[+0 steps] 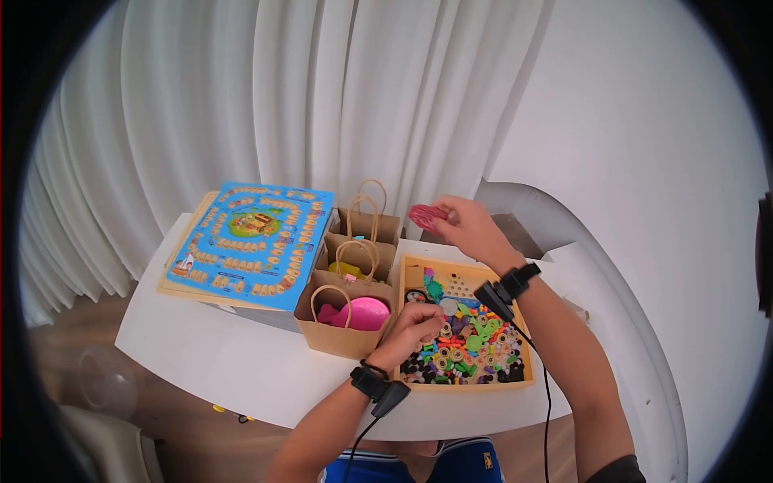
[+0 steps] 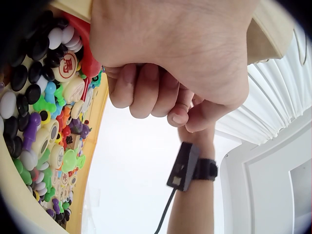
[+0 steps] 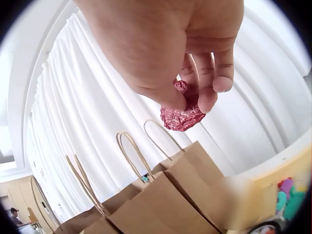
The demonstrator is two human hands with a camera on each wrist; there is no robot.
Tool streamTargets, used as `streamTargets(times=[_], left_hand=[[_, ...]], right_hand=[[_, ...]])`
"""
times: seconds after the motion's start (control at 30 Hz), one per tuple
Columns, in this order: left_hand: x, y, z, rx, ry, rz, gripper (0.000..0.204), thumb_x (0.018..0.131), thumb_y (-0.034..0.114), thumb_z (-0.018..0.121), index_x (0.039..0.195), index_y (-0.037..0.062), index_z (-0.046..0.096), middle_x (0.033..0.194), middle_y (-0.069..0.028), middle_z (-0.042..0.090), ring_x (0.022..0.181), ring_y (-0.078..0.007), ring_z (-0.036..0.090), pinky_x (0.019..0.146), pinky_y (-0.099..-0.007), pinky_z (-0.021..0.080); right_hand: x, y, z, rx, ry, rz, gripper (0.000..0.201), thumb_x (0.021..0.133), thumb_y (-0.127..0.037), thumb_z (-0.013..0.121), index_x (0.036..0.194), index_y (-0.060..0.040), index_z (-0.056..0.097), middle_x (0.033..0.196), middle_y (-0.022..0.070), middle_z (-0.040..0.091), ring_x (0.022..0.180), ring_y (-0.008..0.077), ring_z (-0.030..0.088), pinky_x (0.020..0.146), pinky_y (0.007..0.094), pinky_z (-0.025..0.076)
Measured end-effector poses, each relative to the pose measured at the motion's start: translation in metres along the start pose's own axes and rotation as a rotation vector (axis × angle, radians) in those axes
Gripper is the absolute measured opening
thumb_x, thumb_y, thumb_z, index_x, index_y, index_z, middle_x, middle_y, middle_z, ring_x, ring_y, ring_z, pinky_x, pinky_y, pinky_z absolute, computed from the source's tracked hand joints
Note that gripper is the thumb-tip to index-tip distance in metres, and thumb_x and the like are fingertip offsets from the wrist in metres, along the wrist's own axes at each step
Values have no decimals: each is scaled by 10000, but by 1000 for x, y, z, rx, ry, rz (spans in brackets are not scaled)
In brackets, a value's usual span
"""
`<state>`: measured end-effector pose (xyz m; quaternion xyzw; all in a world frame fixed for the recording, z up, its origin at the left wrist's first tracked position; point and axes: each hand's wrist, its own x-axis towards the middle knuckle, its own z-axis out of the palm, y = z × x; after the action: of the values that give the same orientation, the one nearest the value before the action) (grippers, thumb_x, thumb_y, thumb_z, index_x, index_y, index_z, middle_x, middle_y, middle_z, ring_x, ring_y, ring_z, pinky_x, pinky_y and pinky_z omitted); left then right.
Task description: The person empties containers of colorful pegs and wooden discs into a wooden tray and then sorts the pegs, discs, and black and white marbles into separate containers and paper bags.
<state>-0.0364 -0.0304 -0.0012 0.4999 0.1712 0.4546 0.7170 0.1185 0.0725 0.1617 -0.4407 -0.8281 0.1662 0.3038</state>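
My right hand (image 1: 475, 229) is raised beyond the far edge of the wooden tray (image 1: 467, 387), to the right of the paper bags. Between thumb and fingers it pinches a dark red, crinkled, roundish piece (image 3: 183, 118) mottled with white; its exact kind is unclear. My left hand (image 1: 412, 332) hovers over the tray's left side, fingers curled in and thumb against the index finger (image 2: 178, 117), with nothing visible in its grip. Below it lies a heap of small game pieces (image 1: 471, 342): black and white discs, wooden chess discs and coloured plastic figures.
Brown paper bags with looped handles stand in a row left of the tray; the nearest bag (image 1: 334, 338) holds a pink bowl-like thing (image 1: 366, 314). Farther left, a blue game board (image 1: 250, 241) lies on a stack on the white table (image 1: 201, 346). A white curtain (image 1: 306, 105) hangs behind.
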Motion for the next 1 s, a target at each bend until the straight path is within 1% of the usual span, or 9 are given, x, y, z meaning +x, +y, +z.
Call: streamTargets(times=[0.07, 0.27, 0.33, 0.37, 0.47, 0.53, 0.63, 0.87, 1.0], left_hand=[[0, 0, 0, -6, -10, 15, 236, 1001, 132, 602, 778, 72, 552, 660, 80, 393, 566, -19, 323, 501, -236, 204], [1, 0, 1, 22, -7, 42, 248, 999, 124, 599, 764, 66, 541, 666, 76, 397, 581, -23, 336, 521, -237, 228], [1, 1, 2, 12, -5, 45, 250, 996, 122, 600, 760, 65, 539, 667, 74, 401, 586, -23, 342, 528, -237, 232], [1, 1, 2, 10, -11, 41, 252, 994, 120, 601, 757, 63, 538, 668, 72, 404, 590, -24, 348, 534, -238, 236], [1, 1, 2, 15, -24, 32, 250, 991, 119, 601, 755, 64, 539, 673, 70, 409, 594, -23, 351, 537, -237, 233], [0, 4, 4, 20, -17, 28, 252, 991, 121, 601, 754, 65, 539, 674, 70, 411, 594, -23, 351, 538, -236, 234], [0, 3, 3, 19, -4, 22, 255, 994, 126, 601, 754, 66, 540, 676, 73, 415, 592, -23, 351, 538, -233, 236], [2, 0, 3, 12, -11, 56, 293, 1009, 188, 585, 746, 83, 511, 621, 64, 392, 540, -24, 323, 481, -220, 227], [2, -1, 2, 39, -9, 50, 300, 1008, 186, 583, 740, 80, 501, 619, 63, 385, 541, -27, 320, 480, -219, 223]], right_hand=[[20, -13, 11, -104, -9, -66, 244, 942, -138, 673, 1137, 8, 686, 883, 113, 731, 665, 178, 663, 653, 339, 543], [31, 14, 30, -125, 62, -188, 235, 899, -117, 656, 1094, 4, 707, 906, 171, 735, 749, 246, 704, 700, 375, 553], [13, 38, 31, -204, -110, 29, 231, 855, -86, 665, 1052, 28, 709, 942, 208, 732, 828, 365, 711, 767, 435, 569], [2, 49, 34, -208, -113, 29, 231, 855, -86, 665, 1052, 28, 709, 942, 208, 732, 828, 365, 711, 767, 435, 569], [-30, 74, 49, -222, -286, 134, 311, 835, -63, 682, 1137, 11, 706, 1074, 215, 718, 1017, 381, 692, 923, 437, 552], [-45, 92, 63, -245, -380, -12, 460, 817, -77, 738, 1267, -11, 669, 1210, 215, 681, 1205, 375, 625, 1065, 434, 490], [-60, 107, 83, -219, -286, -23, 611, 795, -119, 802, 1369, -31, 615, 1314, 212, 629, 1261, 385, 585, 1096, 437, 466], [-65, 99, 84, -272, -276, 17, 610, 806, -134, 818, 1369, -36, 605, 1299, 194, 630, 1191, 366, 623, 1041, 425, 510], [-72, 102, 85, -229, -228, 23, 501, 825, -134, 820, 1279, -33, 632, 1138, 165, 687, 1068, 326, 669, 937, 405, 539]])
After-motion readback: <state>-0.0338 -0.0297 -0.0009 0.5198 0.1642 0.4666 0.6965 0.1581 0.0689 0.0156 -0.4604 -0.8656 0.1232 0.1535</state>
